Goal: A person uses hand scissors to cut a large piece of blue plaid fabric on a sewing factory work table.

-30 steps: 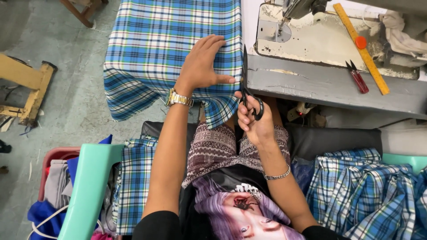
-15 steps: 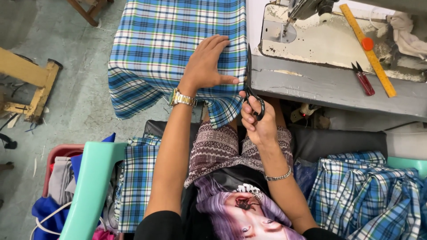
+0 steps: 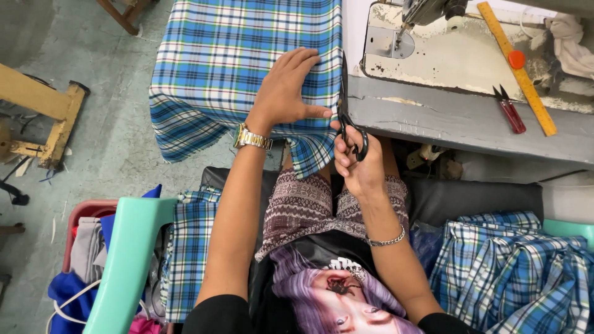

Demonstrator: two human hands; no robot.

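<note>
We had the plaid cloth [image 3: 241, 55] spread over the left end of the table [image 3: 458, 120], one side drooping off the near edge toward our lap. Our left hand [image 3: 288, 89] lay flat on it, fingers spread, thumb out toward the blades, gripping nothing and only pressing the cloth down. Our right hand [image 3: 359, 164] was closed through the loops of the black scissors [image 3: 346, 108], the blades pointing away from us along the cloth's right edge and nearly together; we could not tell how much cloth lay between them. Judging by where the tips stood, the cut had run from the hanging near corner up past our thumb, with roughly the far half of that edge left to trim; whether a strip had come free we could not see. Room was tight on the right: the pale sewing machine [image 3: 458, 55] bed sat just beside the cut line, so the blades had only a narrow lane between cloth and machine. Farther right lay small red snips [image 3: 510, 111] and a yellow ruler [image 3: 516, 65], well apart from us. To the left the cloth overhung the table edge above open floor, near a wooden frame [image 3: 46, 117]. More plaid pieces [image 3: 513, 272] were heaped at our right side, and a teal chair back [image 3: 127, 260] and a bin of clothes [image 3: 80, 253] stood at our left.
</note>
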